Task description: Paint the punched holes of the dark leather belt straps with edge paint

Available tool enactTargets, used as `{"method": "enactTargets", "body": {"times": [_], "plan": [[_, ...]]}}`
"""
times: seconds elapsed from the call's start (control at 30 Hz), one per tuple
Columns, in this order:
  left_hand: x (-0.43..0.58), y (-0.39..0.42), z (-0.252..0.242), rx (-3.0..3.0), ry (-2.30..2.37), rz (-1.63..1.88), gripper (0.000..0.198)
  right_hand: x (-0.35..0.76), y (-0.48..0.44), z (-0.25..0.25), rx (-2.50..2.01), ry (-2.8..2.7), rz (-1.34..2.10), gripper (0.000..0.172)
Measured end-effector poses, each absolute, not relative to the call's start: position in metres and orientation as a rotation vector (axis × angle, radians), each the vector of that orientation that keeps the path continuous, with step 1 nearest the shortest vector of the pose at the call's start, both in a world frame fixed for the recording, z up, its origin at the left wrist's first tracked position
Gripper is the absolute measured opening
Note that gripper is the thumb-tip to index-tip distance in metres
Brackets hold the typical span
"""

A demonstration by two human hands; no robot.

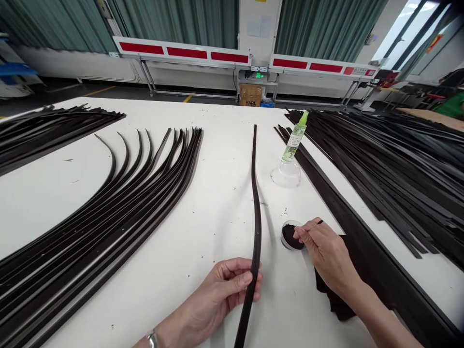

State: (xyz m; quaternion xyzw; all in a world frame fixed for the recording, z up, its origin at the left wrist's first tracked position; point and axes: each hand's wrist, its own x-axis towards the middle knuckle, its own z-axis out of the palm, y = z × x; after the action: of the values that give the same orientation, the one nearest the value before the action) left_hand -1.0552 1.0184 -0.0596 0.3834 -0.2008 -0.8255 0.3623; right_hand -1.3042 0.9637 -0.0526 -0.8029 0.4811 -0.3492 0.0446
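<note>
At lower centre, the left hand (228,285) grips a long black strip (255,241), the right hand (328,251) pinches a thin brush (314,225); one slip could tip the round dark-filled pot (290,237).

White surface (213,193): curved black strips (108,212) fanned left of centre, straight black strips (380,164) heaped right. Green-capped bottle (294,137) tilted in clear glass cup (286,175). Small round pot of dark paste (291,236) just beside black cloth (335,302). Dark specks scattered.
</note>
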Motion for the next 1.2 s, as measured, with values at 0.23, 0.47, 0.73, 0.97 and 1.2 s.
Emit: {"method": "enactTargets", "body": {"times": [0.23,0.47,0.73,0.97,1.2], "plan": [[-1.055,1.018,-0.060,0.976,-0.525,-2.134,0.016,-1.304,0.964,-0.054,-2.417,1.474,-1.091,0.025],[-1.055,1.020,-0.062,0.935,-0.493,-2.132,0.014,-1.303,0.983,-0.034,-1.872,1.593,-1.247,0.030],[-1.056,1.020,-0.066,0.850,-0.481,-2.108,0.017,-1.268,1.006,-0.034,-1.743,1.351,-1.290,0.032],[-1.057,1.020,-0.062,0.802,-0.496,-2.111,0.017,-1.253,1.012,-0.040,-2.209,0.908,-1.316,0.026],[-1.058,1.020,-0.065,0.791,-0.507,-2.107,0.016,-1.250,1.010,-0.043,-2.272,0.841,-1.308,0.031]]}}
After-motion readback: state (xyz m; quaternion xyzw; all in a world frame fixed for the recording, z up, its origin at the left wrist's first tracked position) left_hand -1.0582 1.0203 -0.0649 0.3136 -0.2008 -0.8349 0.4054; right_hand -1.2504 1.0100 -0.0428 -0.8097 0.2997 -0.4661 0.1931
